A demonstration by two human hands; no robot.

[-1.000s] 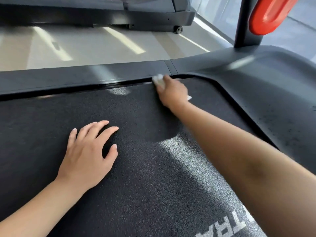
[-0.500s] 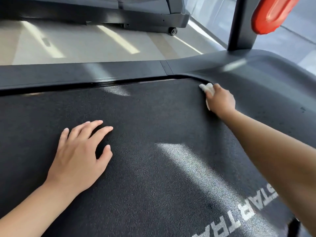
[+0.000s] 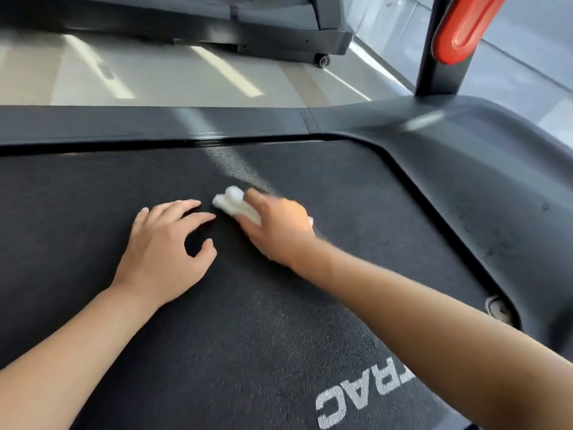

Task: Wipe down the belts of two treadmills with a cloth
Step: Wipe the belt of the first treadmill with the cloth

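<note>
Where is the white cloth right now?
In the head view, the white cloth is near the middle of the black treadmill belt, tucked under the right hand and just right of the left hand's fingertips.

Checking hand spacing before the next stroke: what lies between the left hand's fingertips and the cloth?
Only a narrow strip of bare belt separates the left hand from the cloth, in the head view.
</note>
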